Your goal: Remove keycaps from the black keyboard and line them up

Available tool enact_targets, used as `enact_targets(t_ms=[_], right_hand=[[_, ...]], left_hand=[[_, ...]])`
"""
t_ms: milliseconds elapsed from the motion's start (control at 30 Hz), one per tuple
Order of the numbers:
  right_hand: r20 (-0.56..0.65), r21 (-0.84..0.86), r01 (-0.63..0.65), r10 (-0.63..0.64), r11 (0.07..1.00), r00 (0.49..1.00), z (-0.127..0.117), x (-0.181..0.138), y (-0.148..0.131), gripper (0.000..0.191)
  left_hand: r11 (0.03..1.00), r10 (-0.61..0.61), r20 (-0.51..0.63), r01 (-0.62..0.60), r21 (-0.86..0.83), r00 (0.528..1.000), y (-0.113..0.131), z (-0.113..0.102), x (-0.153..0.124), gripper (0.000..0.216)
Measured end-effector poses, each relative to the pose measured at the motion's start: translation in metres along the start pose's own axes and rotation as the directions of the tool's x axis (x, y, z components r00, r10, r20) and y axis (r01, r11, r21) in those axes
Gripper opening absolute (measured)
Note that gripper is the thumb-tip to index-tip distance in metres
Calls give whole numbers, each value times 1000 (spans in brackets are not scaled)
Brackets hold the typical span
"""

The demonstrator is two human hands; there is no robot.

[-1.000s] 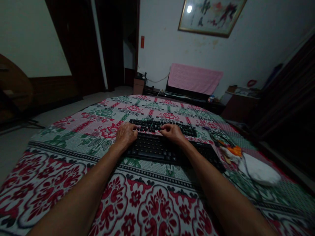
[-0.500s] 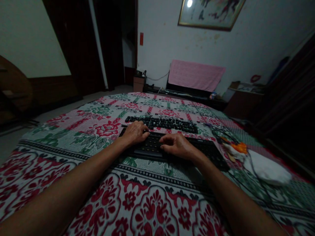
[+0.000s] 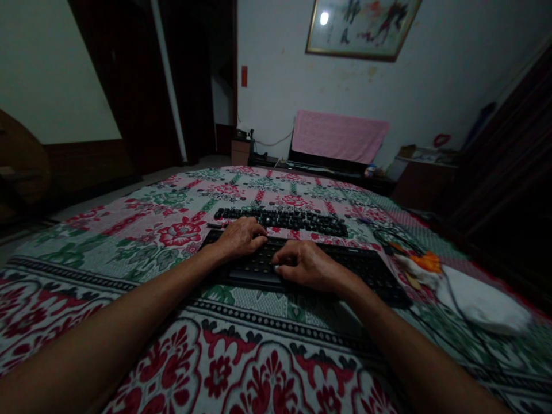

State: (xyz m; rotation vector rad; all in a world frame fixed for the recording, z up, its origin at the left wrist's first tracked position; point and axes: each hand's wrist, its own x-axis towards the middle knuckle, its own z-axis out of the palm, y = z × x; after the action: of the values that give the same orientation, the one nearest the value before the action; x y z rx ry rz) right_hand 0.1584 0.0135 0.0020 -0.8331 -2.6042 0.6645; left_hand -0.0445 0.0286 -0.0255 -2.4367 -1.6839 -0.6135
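Two black keyboards lie on a floral bedspread [image 3: 181,230]. My left hand [image 3: 239,237] rests on the left part of the near keyboard [image 3: 366,270], fingers curved and spread over the keys, holding nothing. On the middle of that same keyboard lies my right hand [image 3: 304,264], its fingers bent down onto the keys. The far keyboard [image 3: 284,220] sits just beyond both hands, untouched.
A white cloth [image 3: 478,302] with an orange patch and dark cables lies at the right of the bed. Beyond the bed stand a low cabinet with a pink cloth [image 3: 338,136], a framed picture [image 3: 362,26] on the wall, and a dark doorway at left.
Both hands have drawn back from the far keyboard onto the near one. The right hand moved down and left toward the middle keys.
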Motion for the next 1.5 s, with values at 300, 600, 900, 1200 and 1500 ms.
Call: enact_targets(t_ms=[300, 600, 900, 1200, 1500], right_hand=[[45, 19, -40, 40, 999, 998, 0, 1, -1, 18], [88, 273, -241, 225, 931, 970, 6, 5, 9, 19], [115, 321, -340, 320, 884, 940, 5, 9, 7, 19], [117, 288, -360, 341, 887, 933, 6, 10, 5, 19], [111, 244, -275, 255, 930, 961, 6, 9, 5, 18]], left_hand=[[1000, -1, 26, 1, 5, 1000, 3, -3, 1, 26], [1000, -2, 14, 2, 5, 1000, 3, -2, 1, 25], [1000, -5, 21, 5, 11, 1000, 4, -3, -1, 27], [999, -20, 32, 19, 33, 999, 1, 0, 2, 26], [998, -17, 24, 16, 62, 1000, 6, -3, 0, 28]])
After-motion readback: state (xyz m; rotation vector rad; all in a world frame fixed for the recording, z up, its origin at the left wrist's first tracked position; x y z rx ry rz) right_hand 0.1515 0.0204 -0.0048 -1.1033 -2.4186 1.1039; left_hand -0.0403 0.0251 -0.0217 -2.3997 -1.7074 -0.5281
